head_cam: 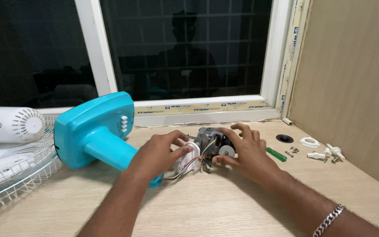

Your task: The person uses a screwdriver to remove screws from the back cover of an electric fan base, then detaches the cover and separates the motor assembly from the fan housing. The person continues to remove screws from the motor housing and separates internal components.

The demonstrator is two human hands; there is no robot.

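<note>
Fan motor (pixel 210 142), mid-table: left hand (pixel 156 153) and right hand (pixel 246 151) both grip it. Bare wooden table (pixel 224 206) in front; window behind.

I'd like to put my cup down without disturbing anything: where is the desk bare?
Bare wood lies along the near edge of the desk, between the forearms, and right of the right hand below the small white parts. It is crowded around the motor and the wire guard.

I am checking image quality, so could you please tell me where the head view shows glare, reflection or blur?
Head view: the dark window pane mirrors a person's silhouette; the left hand is slightly motion-blurred; the grey metal fan motor stays evenly lit, without harsh glare.
</note>
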